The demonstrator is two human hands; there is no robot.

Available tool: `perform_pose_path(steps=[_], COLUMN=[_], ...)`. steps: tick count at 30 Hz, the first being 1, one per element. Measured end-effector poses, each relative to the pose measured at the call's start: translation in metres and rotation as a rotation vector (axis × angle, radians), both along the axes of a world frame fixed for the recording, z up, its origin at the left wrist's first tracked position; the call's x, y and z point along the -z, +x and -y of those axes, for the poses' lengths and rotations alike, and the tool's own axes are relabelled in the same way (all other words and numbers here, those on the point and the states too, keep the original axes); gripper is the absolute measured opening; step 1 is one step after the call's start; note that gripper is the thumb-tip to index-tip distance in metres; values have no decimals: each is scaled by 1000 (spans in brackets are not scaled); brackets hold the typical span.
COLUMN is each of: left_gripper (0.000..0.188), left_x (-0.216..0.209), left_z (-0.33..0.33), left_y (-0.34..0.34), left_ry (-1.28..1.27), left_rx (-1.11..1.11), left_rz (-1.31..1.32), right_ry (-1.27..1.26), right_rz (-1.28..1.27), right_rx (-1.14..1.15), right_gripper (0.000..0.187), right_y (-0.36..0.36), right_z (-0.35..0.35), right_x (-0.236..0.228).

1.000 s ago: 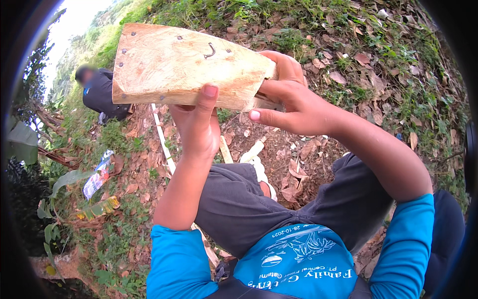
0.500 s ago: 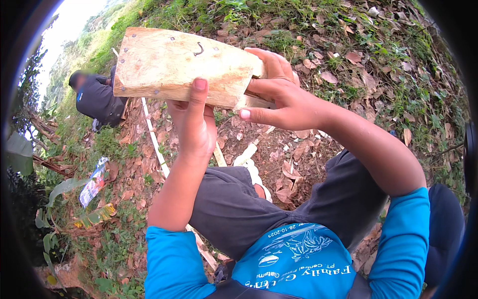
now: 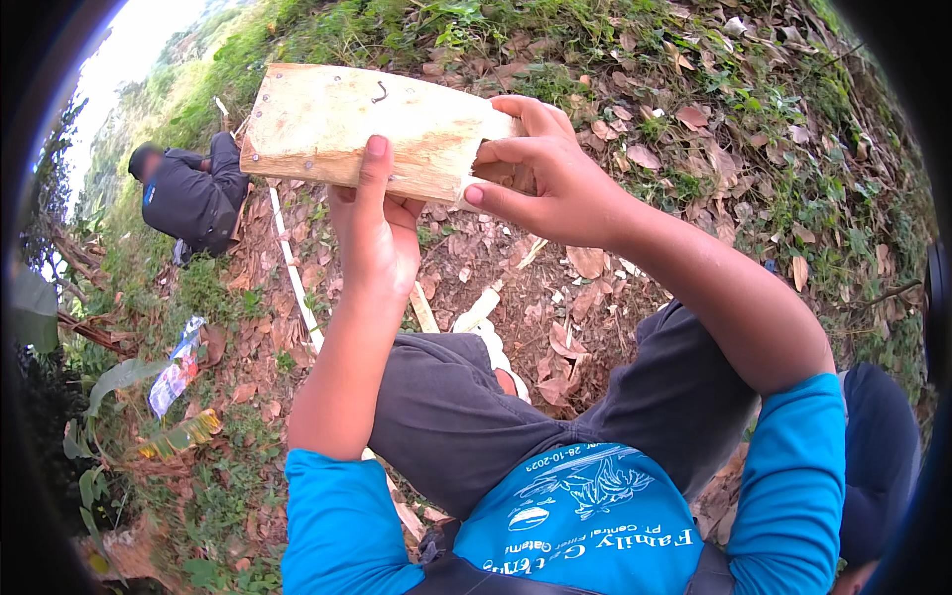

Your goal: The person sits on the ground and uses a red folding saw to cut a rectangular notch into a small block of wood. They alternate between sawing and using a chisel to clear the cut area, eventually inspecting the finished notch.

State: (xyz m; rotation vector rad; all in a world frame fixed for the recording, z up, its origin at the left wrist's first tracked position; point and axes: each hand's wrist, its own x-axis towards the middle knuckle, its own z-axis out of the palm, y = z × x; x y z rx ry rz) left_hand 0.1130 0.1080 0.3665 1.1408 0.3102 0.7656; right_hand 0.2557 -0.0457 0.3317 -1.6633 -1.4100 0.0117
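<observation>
A pale wooden box, tapered and nailed along its edges, is held up in front of me. A small dark hook sticks out of its broad face. My left hand grips the box from below, thumb pressed on the near side and fingers behind it. At the narrower right end, my right hand curls its thumb and fingers around the end edges. The wood hides some fingertips, and the inside of the box does not show.
Leaf-strewn, grassy ground surrounds me. A long pale wooden strip lies to the left, and shorter wood pieces lie by my foot. A colourful plastic packet rests farther left. Another person in dark clothes sits at the far left.
The box has tilted slightly, its left end shifting right and its right end shifting left and up. My right index finger has drawn back from the end opening to its edge.
</observation>
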Motion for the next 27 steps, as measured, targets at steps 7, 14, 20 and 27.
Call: perform_pose_path(steps=[7, 14, 20, 27], left_gripper=[68, 72, 64, 63], left_x=[5, 4, -1, -2], left_z=[7, 0, 0, -9], left_y=[6, 8, 3, -2], left_ry=[160, 147, 127, 200], left_rx=[-57, 7, 7, -22], left_rz=[10, 10, 40, -11], right_ry=[-234, 1, 149, 228], right_rz=[-70, -336, -225, -234], right_rx=[-105, -218, -70, 41], right_gripper=[59, 40, 31, 30], right_y=[-2, 14, 4, -9], right_z=[11, -2, -7, -15], right_x=[-2, 17, 15, 12])
